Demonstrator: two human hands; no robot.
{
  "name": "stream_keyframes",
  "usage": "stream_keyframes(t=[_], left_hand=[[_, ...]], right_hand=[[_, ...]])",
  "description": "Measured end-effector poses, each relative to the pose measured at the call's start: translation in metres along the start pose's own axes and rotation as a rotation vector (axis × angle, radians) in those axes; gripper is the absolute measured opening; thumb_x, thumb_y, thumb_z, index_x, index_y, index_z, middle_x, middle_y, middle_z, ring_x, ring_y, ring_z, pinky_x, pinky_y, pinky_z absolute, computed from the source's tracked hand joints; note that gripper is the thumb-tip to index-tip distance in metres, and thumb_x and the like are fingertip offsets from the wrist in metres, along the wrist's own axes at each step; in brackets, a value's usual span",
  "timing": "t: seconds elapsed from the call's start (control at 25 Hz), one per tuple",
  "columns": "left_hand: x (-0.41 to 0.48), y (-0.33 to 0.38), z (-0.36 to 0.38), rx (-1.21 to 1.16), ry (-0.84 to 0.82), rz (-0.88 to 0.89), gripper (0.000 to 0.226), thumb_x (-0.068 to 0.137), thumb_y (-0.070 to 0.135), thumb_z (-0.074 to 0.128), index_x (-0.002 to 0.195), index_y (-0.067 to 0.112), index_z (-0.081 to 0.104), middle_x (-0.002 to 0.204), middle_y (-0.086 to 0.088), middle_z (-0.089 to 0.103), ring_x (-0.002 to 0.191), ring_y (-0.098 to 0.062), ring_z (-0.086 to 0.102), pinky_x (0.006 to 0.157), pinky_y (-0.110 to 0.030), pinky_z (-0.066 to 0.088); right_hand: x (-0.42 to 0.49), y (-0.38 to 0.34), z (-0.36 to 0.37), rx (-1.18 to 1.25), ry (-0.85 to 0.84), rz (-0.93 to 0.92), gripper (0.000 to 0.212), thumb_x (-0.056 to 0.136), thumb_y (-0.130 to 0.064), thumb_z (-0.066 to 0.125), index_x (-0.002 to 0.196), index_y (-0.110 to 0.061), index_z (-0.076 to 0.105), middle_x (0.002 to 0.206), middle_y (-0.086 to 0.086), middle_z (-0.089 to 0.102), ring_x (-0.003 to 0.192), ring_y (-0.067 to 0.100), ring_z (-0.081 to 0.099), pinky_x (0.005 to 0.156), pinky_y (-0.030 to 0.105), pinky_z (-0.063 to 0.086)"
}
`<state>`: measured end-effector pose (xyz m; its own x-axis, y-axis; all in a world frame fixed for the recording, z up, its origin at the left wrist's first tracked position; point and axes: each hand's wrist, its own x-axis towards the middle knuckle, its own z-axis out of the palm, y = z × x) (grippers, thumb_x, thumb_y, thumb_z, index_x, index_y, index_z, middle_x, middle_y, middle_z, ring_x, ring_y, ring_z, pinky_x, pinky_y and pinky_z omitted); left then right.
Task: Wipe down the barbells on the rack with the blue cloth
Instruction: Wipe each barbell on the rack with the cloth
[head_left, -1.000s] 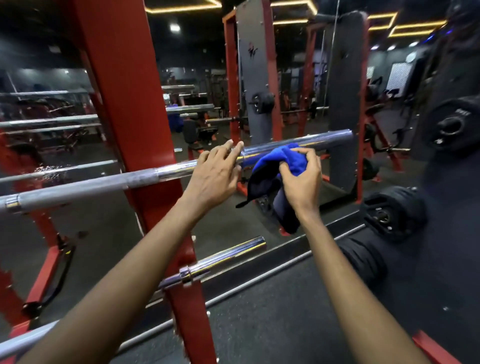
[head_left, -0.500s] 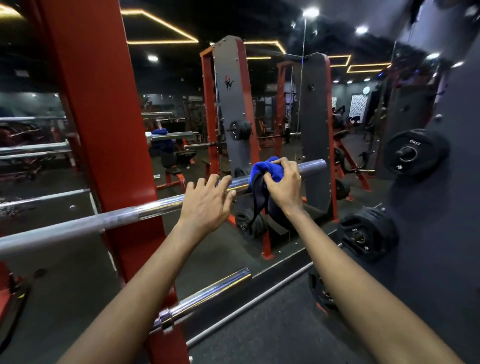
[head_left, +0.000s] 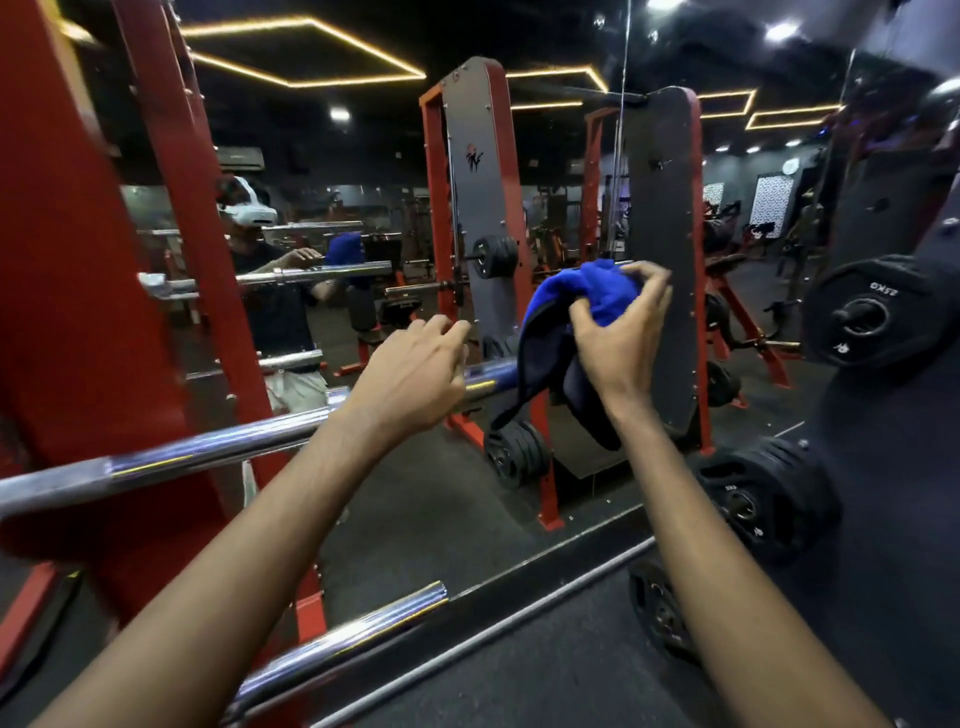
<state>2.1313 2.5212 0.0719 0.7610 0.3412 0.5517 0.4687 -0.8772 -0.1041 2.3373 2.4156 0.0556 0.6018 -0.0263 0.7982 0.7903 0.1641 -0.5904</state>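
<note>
Cloth (head_left: 587, 296) sits bunched in my gripping right hand (head_left: 623, 343) above the upper barbell (head_left: 234, 441), left hand (head_left: 410, 374) loose-fingered over it; lower barbell (head_left: 353, 639), I judge, not yet wiped.

I read one marking: "25KG", seemingly reversed, on black weight plate (head_left: 878, 312), right of my right hand (head_left: 621, 343) gripping blue cloth (head_left: 587, 296). Logo on grey panel (head_left: 474, 156) above grip illegible.

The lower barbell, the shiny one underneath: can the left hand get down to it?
Probably yes. The left hand holds nothing and hovers at the upper barbell; the lower barbell lies bare just below that forearm, and nothing visible stands between them.
</note>
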Motion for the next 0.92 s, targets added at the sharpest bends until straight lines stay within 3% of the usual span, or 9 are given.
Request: stream_keyframes(t=[0.08,0.16,0.24,0.32,0.48,0.6,0.72,0.92], left_hand=[[0.017,0.012,0.011,-0.053,-0.082,-0.014,0.04,0.106,0.042,0.034,0.132,0.016,0.049,0.121,-0.011,0.059,0.115,-0.034,0.057,0.093,-0.047,0.047],[0.019,0.018,0.029,0.035,-0.156,-0.035,0.051,0.104,0.055,0.028,0.14,0.022,0.044,0.126,-0.009,0.06,0.117,-0.032,0.059,0.091,-0.045,0.048],[0.012,0.018,0.047,0.178,-0.09,-0.016,0.059,0.103,0.059,0.021,0.151,0.028,0.037,0.123,-0.004,0.063,0.109,-0.029,0.063,0.083,-0.042,0.051],[0.006,0.017,0.055,0.229,0.002,0.013,0.064,0.102,0.061,0.017,0.155,0.03,0.034,0.116,-0.001,0.064,0.097,-0.027,0.064,0.076,-0.042,0.051],[0.005,0.02,0.058,0.257,0.063,0.014,0.071,0.098,0.071,0.023,0.147,0.025,0.046,0.113,0.001,0.063,0.093,-0.023,0.063,0.073,-0.037,0.049],[0.003,0.02,0.057,0.282,0.073,0.022,0.072,0.095,0.076,0.03,0.144,0.026,0.046,0.112,0.004,0.063,0.094,-0.02,0.063,0.075,-0.034,0.049],[0.002,0.021,0.053,0.248,0.066,0.014,0.068,0.094,0.074,0.034,0.141,0.028,0.047,0.11,0.004,0.063,0.094,-0.02,0.064,0.073,-0.035,0.051],[0.004,0.023,0.054,0.236,0.092,0.005,0.064,0.091,0.071,0.032,0.134,0.028,0.052,0.098,0.004,0.062,0.086,-0.022,0.063,0.069,-0.037,0.048]], right_hand=[[0.019,0.022,-0.002,-0.063,-0.039,-0.026,0.043,0.075,-0.015,0.075,0.11,-0.004,0.052,0.118,0.011,0.048,0.098,0.007,0.045,0.094,0.009,0.038],[0.016,0.042,0.003,-0.131,-0.133,-0.069,0.032,0.076,-0.013,0.074,0.102,-0.007,0.057,0.116,0.012,0.049,0.101,0.015,0.05,0.097,0.029,0.046],[0.004,0.058,0.005,-0.137,-0.186,-0.113,0.024,0.08,-0.016,0.075,0.099,-0.009,0.062,0.114,0.008,0.052,0.103,0.018,0.056,0.095,0.037,0.048],[-0.01,0.066,0.004,-0.103,-0.199,-0.176,0.023,0.085,-0.025,0.077,0.101,-0.012,0.067,0.115,0.003,0.06,0.107,0.019,0.061,0.096,0.037,0.049],[-0.03,0.073,-0.001,-0.246,-0.258,-0.331,0.048,0.087,-0.055,0.073,0.124,-0.025,0.071,0.136,-0.003,0.06,0.132,0.02,0.053,0.111,0.04,0.035],[-0.016,0.091,0.0,-0.185,-0.159,-0.227,0.039,0.083,-0.043,0.078,0.116,-0.022,0.073,0.127,0.001,0.061,0.121,0.021,0.059,0.109,0.035,0.044],[0.009,0.098,0.001,-0.188,-0.048,-0.014,0.034,0.08,-0.036,0.072,0.111,-0.023,0.074,0.121,0.002,0.062,0.113,0.022,0.061,0.099,0.048,0.05],[-0.027,0.085,-0.001,-0.239,-0.248,-0.179,0.049,0.086,-0.055,0.072,0.126,-0.026,0.068,0.135,-0.001,0.056,0.128,0.021,0.055,0.111,0.038,0.043]])
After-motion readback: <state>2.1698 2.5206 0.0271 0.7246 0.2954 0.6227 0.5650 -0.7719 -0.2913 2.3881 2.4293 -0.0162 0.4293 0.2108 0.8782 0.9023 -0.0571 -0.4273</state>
